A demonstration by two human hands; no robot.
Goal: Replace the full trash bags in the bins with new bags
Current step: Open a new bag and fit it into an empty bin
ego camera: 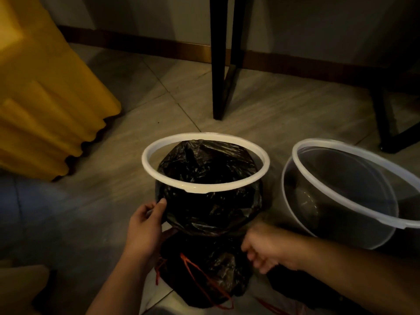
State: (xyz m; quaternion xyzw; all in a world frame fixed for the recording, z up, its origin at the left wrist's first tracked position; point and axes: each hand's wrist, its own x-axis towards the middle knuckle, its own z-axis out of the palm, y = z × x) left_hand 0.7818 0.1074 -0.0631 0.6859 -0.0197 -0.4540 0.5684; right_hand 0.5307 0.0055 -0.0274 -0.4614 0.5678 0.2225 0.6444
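Black bag (209, 178) lines the bin under a white ring (205, 163). Left hand (145, 226) pinches the bag edge; right hand (266, 246) is blurred, so I cannot tell its grip.

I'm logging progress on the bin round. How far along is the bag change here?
Done: a tied-off black bag with red drawstrings lies on the floor near the person. In hand: both the left hand and the right hand are fitting a new black liner over the near bin, its white rim ring sitting loosely on top. Left: the clear bin on the right has no bag.

Black bag (209, 178), white ring (205, 187), yellow cloth (45, 98)
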